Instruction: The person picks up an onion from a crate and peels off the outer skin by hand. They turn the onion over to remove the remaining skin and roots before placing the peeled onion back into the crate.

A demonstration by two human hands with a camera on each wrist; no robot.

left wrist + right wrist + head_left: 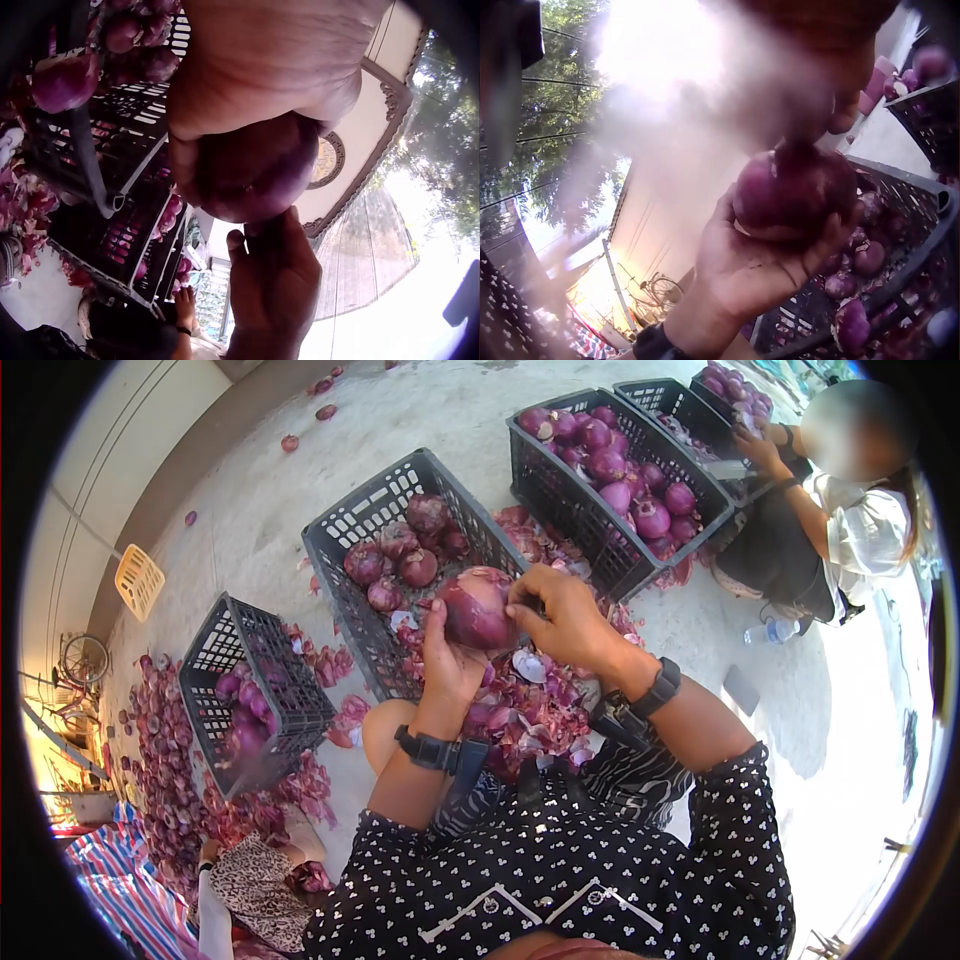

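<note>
A large red onion rests in my left hand, whose fingers curl around its underside. At the onion's right side, my right hand bends its fingers and pinches at the skin. In the right wrist view, the left palm cups the onion from below, while the right fingers above are blurred. The left wrist view catches the right hand with thumb and fingertips against the onion's surface. Just beyond the hands, a black crate holds several red onions. Loose peelings lie heaped beneath the hands.
A black crate filled with peeled onions stands at the right. Another crate with onions sits left, beside many onions on the floor. A person works at upper right; another person's patterned garment shows lower left.
</note>
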